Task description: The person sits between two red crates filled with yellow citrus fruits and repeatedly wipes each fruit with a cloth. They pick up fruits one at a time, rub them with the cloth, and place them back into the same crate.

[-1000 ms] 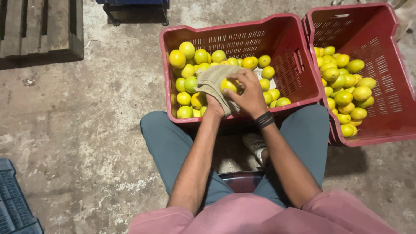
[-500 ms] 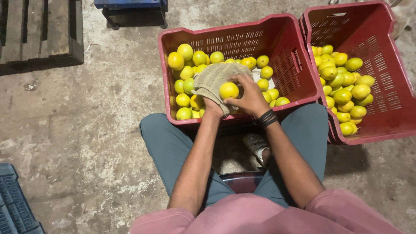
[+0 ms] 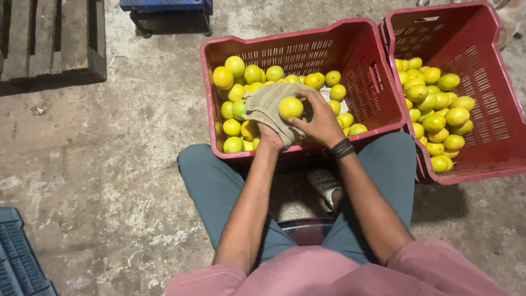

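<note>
Round yellow-green citrus fruit [image 3: 290, 107] sits on beige woven cloth [image 3: 267, 107], above near red slotted plastic crate [image 3: 361, 82]. Right hand [image 3: 319, 121] curled around fruit. Left hand [image 3: 272, 133] under cloth, gripping it. Second red crate [image 3: 482, 71] alongside.

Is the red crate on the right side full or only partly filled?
Partly filled: in the right red crate, the yellow fruits lie low, leaving the mesh wall bare.

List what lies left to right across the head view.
Blue crate corner → wooden pallet → cloth over the left hand → yellow fruit → right hand → right-side red crate.
</note>
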